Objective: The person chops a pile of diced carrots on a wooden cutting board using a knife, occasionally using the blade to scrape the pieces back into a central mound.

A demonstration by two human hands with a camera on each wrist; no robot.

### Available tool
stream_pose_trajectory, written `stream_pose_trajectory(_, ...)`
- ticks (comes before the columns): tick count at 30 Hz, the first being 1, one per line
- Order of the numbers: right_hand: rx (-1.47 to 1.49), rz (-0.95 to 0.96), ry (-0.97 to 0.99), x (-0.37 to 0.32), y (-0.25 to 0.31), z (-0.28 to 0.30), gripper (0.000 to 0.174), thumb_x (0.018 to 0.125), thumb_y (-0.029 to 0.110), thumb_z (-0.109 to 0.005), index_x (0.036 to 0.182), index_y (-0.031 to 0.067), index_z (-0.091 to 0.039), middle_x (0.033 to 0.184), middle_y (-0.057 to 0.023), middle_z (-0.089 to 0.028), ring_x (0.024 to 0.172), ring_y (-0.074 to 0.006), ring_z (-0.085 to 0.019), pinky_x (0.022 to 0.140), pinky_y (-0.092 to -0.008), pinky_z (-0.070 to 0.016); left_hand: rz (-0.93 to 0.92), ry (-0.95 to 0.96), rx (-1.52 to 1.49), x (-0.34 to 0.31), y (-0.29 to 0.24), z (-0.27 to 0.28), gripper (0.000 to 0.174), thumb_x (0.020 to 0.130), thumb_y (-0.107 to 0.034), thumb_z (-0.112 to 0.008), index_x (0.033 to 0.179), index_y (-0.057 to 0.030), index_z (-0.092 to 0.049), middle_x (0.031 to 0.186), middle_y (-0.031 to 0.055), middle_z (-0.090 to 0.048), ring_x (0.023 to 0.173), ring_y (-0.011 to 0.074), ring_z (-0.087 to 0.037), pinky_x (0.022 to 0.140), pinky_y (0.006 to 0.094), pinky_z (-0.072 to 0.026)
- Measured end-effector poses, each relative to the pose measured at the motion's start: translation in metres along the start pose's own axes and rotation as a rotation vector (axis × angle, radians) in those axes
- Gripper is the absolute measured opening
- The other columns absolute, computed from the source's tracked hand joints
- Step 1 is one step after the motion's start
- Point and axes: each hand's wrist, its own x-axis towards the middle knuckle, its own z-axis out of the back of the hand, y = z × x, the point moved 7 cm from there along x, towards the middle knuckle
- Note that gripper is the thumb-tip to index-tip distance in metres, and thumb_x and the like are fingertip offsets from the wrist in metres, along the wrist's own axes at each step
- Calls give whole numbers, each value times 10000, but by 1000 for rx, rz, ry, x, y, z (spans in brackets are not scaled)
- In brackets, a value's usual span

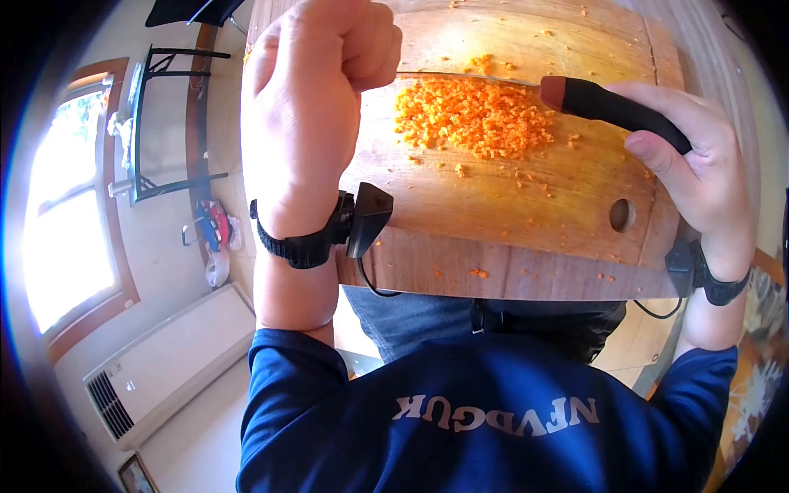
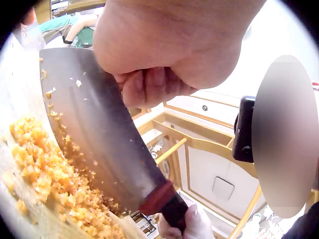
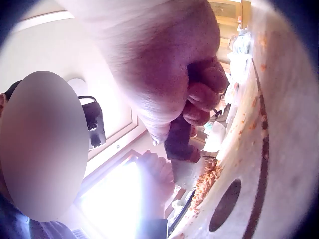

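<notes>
A knife [image 2: 99,119] is being gripped by the handle [image 1: 616,107] in the right hand [image 1: 711,168], its blade [image 2: 117,149] being met by the curled left hand [image 1: 316,103], whose hold cannot be told, as orange bits [image 1: 472,119] between them are apparently being minced, further chopping seemingly being called for.

- Head: high, facing down; widest view, board [image 1: 509,218] well below.
- Left wrist: close, low, facing across knife [image 2: 99,124] to right hand [image 2: 193,224].
- Right wrist: close, low, facing left hand [image 3: 158,174] and window [image 3: 112,199].
- Wrist views share knife, orange bits [image 2: 55,179].
</notes>
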Motion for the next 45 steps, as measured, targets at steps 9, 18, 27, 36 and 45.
stream_pose_trajectory(9,63,-65,-16,0,-2,-4,386,958,280,-689,1198,-21,-675,1064,-151,-728,981,-236,-693,882,-314,-511,147,-170,-14,1,11,2,434,1037,-199,-409,632,-122,-274,586,-17,-219,527,115,-204,515,314,-190)
stream_pose_trajectory(18,-33,78,-20,-1,9,2,359,962,280,-667,1184,0,-688,1042,-162,-732,950,-275,-707,863,-332,-521,32,-12,-127,-4,-4,5,430,1058,-243,-351,659,-132,-234,588,-5,-200,557,134,-168,542,334,-185)
stream_pose_trajectory(27,-47,33,6,-3,7,0,384,963,322,-667,1181,7,-693,1078,-160,-732,974,-275,-704,878,-332,-515,52,-43,-46,-6,4,-4,420,1056,-217,-355,662,-122,-244,597,-10,-205,551,124,-187,530,324,-191)
stream_pose_trajectory(36,-37,-39,11,-3,3,-2,393,968,327,-669,1186,1,-688,1088,-160,-728,984,-279,-696,884,-331,-514,93,-61,-36,-5,9,-1,421,1057,-221,-357,665,-117,-243,597,-12,-201,542,122,-182,518,320,-188)
stream_pose_trajectory(45,-88,39,13,-7,14,8,388,964,312,-664,1180,-9,-687,1063,-163,-727,944,-270,-701,848,-328,-516,-31,36,-112,-13,-14,-4,451,1064,-261,-345,640,-137,-254,575,-14,-212,535,124,-176,524,334,-183)
